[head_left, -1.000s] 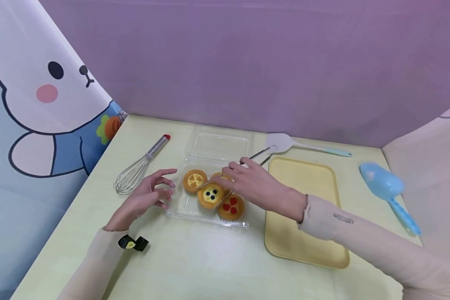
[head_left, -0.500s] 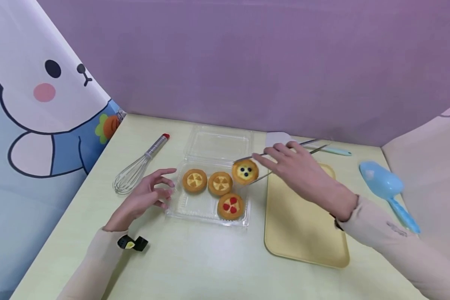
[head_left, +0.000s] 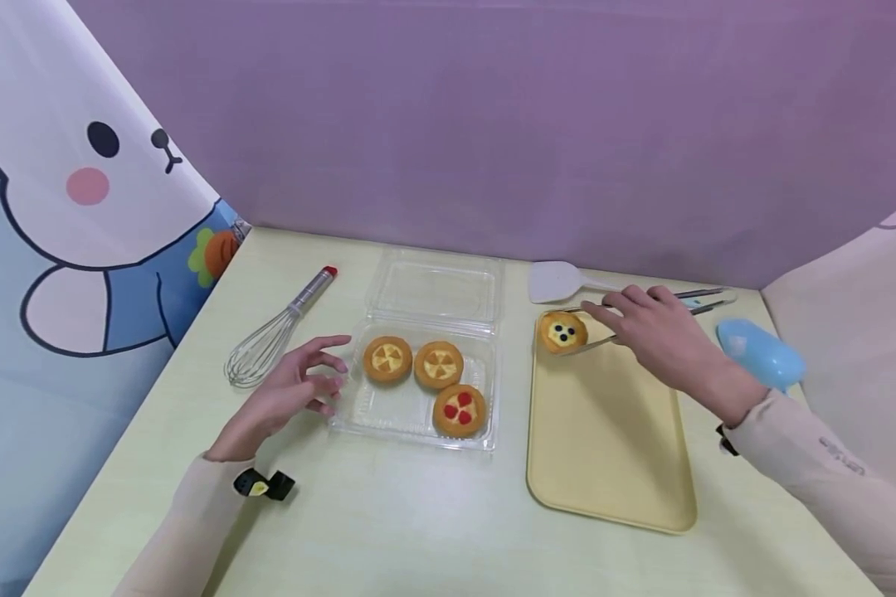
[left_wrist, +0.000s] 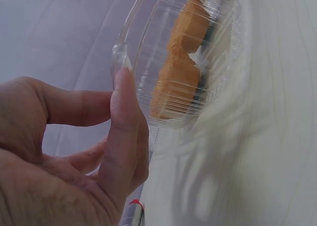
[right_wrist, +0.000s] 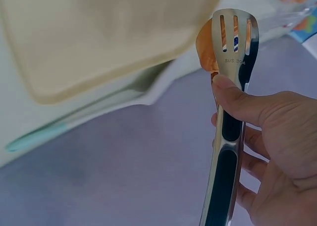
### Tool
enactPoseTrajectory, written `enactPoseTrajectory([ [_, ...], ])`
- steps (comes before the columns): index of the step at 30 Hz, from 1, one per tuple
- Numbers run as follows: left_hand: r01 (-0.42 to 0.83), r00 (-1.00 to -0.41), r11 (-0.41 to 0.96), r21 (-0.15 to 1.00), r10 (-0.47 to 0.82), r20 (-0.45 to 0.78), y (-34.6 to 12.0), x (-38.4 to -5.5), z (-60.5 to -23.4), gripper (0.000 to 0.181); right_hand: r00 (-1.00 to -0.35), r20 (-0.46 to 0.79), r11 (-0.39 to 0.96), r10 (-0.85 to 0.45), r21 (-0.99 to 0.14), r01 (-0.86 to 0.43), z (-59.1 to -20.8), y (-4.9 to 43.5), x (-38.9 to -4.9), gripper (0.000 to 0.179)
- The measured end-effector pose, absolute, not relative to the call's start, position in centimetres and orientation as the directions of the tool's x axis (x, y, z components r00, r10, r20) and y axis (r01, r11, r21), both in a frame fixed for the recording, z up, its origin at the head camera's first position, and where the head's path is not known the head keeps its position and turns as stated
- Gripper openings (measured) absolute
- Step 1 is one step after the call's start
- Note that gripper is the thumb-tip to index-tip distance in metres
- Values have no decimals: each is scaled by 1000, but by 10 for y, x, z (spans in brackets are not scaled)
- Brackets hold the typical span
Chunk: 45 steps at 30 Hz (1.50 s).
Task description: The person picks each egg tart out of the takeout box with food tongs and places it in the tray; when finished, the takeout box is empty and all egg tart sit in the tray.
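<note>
In the head view my right hand (head_left: 653, 327) grips metal tongs (head_left: 705, 298), whose ends clasp a tart with dark berries (head_left: 563, 332) over the far-left corner of a yellow tray (head_left: 612, 464). The right wrist view shows the slotted tong head (right_wrist: 235, 37) across the tart (right_wrist: 204, 47). Whether the tart touches the tray is unclear. My left hand (head_left: 291, 377), fingers loosely bent, rests against the left edge of an open clear plastic container (head_left: 388, 414). Inside lie two tarts with yellow wedges, one left (head_left: 387, 360) and one beside it (head_left: 439, 365), and a red-topped tart (head_left: 459, 410).
A whisk (head_left: 280, 332) lies left of the container. Behind the tray is a spatula (head_left: 556, 282), its handle partly hidden by the right hand and tongs. A blue scoop (head_left: 762, 352) sits far right, its handle covered by the right arm. A purple wall (head_left: 493, 141) borders the table's back.
My right hand has lifted the berry tart out of the container with the tongs and carried it rightward over the tray. The left hand stays put at the container.
</note>
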State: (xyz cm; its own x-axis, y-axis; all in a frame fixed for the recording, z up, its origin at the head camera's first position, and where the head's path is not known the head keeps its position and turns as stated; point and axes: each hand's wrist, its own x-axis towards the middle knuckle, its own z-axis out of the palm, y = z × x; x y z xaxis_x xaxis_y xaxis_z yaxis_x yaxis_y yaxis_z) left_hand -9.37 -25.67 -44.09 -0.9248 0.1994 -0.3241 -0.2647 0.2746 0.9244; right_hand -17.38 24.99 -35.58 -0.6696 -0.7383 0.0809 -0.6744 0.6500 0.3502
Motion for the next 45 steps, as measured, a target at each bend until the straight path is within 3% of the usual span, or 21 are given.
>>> enactPoseTrajectory([
  [19,-268,-924,277,923,197,-327,-256,-94,-442,72,-719,48,705,-693,254,-663,-377,262,-195,66],
  [45,-275,-922,268,923,198,-332,-256,-93,-442,72,-729,33,710,-684,263,-654,-382,260,-195,70],
])
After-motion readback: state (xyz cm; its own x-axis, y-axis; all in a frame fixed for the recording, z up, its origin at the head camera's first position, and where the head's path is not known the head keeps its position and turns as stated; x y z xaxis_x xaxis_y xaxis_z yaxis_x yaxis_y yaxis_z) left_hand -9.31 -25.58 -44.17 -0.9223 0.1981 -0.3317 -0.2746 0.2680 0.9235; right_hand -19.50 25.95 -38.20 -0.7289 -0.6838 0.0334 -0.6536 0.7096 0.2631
